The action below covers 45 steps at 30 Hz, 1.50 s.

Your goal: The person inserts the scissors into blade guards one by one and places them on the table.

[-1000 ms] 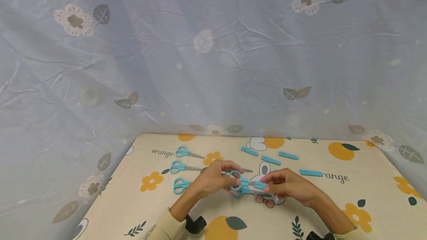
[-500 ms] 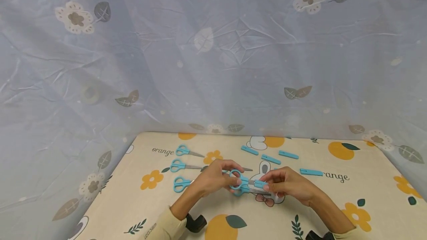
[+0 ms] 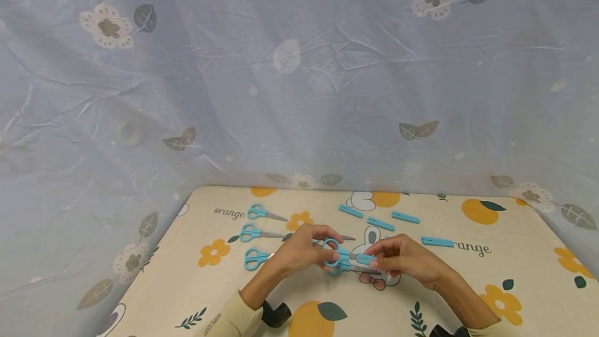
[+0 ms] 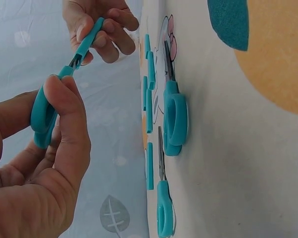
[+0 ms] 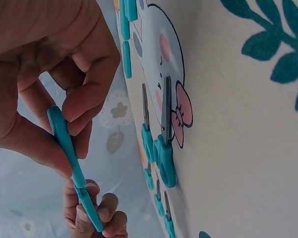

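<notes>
My left hand [image 3: 304, 251] grips a pair of light blue scissors [image 4: 42, 111] by the finger loops, thumb pressed against one loop. With thumb and fingertips, my right hand [image 3: 404, 259] pinches a light blue blade cover [image 5: 65, 144]. The cover sits over the blades, and a short strip of bare metal shows between it and the handle in the head and left wrist views. Both are held above the table. Right below them lies another pair of scissors [image 4: 176, 114] with uncovered blades. One more uncovered pair [image 4: 165, 208] rests beside it, mostly behind my left hand in the head view.
Three uncovered scissors, including one pair [image 3: 256, 211], lie in a column at the left. Several loose covers lie at the right, among them one cover [image 3: 437, 242] near the printed word. A patterned cloth [image 3: 262, 300] covers the table; a pale curtain [image 3: 299, 92] hangs behind.
</notes>
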Available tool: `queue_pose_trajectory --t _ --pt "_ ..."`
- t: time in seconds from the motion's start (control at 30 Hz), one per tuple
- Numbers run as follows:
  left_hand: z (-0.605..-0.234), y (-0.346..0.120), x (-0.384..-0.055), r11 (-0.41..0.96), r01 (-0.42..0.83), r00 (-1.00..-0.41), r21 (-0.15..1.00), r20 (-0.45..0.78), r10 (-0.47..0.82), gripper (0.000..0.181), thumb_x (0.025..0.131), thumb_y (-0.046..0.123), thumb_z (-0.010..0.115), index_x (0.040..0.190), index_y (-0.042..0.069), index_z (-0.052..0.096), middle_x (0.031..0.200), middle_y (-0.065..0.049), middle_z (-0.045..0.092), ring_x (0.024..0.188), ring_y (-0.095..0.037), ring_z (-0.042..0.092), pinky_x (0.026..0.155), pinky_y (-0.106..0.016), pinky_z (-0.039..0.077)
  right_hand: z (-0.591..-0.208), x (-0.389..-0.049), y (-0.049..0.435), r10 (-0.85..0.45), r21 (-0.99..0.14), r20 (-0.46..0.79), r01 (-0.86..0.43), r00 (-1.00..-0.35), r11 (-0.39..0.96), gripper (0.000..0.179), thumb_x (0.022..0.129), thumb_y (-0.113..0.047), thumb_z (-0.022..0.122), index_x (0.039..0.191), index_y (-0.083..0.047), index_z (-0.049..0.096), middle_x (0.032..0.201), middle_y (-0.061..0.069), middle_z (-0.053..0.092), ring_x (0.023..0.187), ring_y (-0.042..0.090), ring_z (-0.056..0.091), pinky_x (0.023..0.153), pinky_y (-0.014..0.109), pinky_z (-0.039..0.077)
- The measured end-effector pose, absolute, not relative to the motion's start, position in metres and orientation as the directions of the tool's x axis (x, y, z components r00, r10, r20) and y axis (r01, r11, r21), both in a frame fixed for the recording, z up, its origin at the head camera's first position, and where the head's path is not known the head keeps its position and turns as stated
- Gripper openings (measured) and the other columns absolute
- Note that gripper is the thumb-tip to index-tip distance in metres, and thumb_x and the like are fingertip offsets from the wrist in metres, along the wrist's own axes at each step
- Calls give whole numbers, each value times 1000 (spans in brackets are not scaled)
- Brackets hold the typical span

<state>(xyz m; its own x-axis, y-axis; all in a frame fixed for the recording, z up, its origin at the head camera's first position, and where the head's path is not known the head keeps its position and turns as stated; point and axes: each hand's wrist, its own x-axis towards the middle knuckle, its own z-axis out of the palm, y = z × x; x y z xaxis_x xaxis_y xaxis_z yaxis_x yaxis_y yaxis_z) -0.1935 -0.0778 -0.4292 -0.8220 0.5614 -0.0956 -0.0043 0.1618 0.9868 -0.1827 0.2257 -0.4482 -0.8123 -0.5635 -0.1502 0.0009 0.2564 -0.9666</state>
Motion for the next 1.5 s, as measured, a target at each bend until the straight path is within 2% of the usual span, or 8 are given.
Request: queue_pose_trajectory --t 0.27,0.57,1.1,1.37,1.5 --pt "-431 -76 -192 171 6 -830 985 -91 551 23 97 -3 76 117 9 77 104 -10 69 76 -19 73 70 -36 69 -448 -182 223 -556 -968 -160 18 -816 252 37 101 -18 75 130 6 73 94 1 71 74 12 58 62 25 54" --pt "-432 -76 -192 158 1 -829 987 -88 552 24 96 -3 76 117 8 76 106 -11 68 73 -22 74 72 -38 69 -449 -182 222 -567 -970 -148 8 -810 242 35 103 -18 74 128 6 73 93 -1 72 76 10 58 62 23 54" --pt "-431 -73 -189 163 3 -835 987 -87 543 24 95 -2 77 118 6 76 104 -10 67 68 -18 73 70 -36 69 -449 -181 219 -586 -975 -132 -4 -800 224 37 103 -18 73 129 9 72 94 -4 75 74 7 57 61 21 51" --pt "-431 -73 -189 164 5 -833 987 -87 547 24 96 -3 76 118 6 76 107 -16 68 69 -17 72 69 -35 69 -450 -181 218 -588 -974 -125 -13 -799 225 36 104 -17 72 128 9 72 93 -5 76 73 6 57 62 21 50" --pt "-431 -72 -188 163 0 -832 987 -91 547 23 96 -2 77 117 6 77 104 -12 68 70 -18 72 68 -35 68 -450 -181 217 -588 -974 -124 -15 -800 226 36 103 -17 73 127 9 72 94 -5 77 74 6 58 62 21 50"
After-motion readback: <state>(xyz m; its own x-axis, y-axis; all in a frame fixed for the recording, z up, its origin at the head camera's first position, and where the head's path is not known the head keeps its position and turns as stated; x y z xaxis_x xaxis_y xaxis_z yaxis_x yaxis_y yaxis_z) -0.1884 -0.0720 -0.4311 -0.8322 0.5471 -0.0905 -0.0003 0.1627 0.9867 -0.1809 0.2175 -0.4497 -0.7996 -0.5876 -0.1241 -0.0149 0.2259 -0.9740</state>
